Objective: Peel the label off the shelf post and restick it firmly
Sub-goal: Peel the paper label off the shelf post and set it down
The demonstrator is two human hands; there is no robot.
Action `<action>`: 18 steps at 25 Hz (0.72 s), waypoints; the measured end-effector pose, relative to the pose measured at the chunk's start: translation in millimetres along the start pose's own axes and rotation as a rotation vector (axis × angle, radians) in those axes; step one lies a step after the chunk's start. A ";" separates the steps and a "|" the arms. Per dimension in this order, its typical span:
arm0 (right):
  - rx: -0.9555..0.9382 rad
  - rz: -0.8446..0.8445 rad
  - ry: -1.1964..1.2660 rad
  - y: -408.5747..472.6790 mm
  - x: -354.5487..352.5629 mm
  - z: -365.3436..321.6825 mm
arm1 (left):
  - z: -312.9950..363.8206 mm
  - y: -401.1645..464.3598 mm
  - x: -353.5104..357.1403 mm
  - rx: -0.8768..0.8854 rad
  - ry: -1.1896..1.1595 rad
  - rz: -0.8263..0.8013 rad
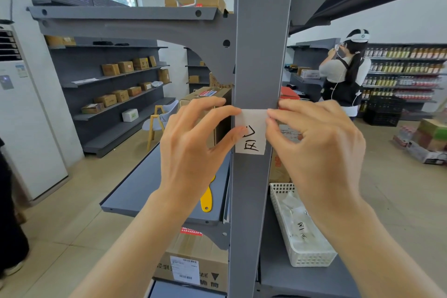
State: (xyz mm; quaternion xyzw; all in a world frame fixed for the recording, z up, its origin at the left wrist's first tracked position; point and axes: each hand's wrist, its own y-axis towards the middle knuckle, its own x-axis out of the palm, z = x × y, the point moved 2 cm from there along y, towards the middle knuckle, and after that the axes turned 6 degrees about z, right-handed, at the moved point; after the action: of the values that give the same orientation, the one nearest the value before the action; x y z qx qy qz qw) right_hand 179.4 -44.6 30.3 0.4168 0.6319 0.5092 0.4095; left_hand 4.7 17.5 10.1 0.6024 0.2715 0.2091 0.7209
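Observation:
A white paper label (252,133) with black handwritten characters lies against the front face of the grey metal shelf post (256,55), at chest height. My left hand (193,150) holds the label's left edge between forefinger and thumb, near the top left corner. The upper right corner is held by the fingertips of my right hand (316,143). The top of the label looks slightly lifted from the post; its lower part lies flat.
A white plastic basket (312,256) with more labels stands on the shelf at lower right. A yellow scraper (206,201) lies on the grey shelf at left, cardboard boxes (193,266) below. Another person (343,75) stands at the back right by stocked shelves.

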 end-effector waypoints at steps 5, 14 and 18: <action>0.067 -0.106 -0.050 6.5 1.8 -3.6 | 2.2 3.0 -1.6 -0.009 -0.008 -0.009; 0.019 0.008 0.032 6.6 -1.6 1.2 | 5.1 6.2 -5.0 -0.068 -0.056 -0.040; 0.142 -0.054 -0.055 11.5 0.3 -4.3 | 10.9 11.1 -8.5 -0.052 -0.049 -0.049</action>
State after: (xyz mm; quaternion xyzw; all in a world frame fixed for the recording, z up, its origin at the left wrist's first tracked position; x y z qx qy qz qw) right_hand 176.5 -44.0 42.3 0.4414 0.6660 0.4402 0.4097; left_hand 5.5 6.0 23.6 0.5816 0.2631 0.1834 0.7476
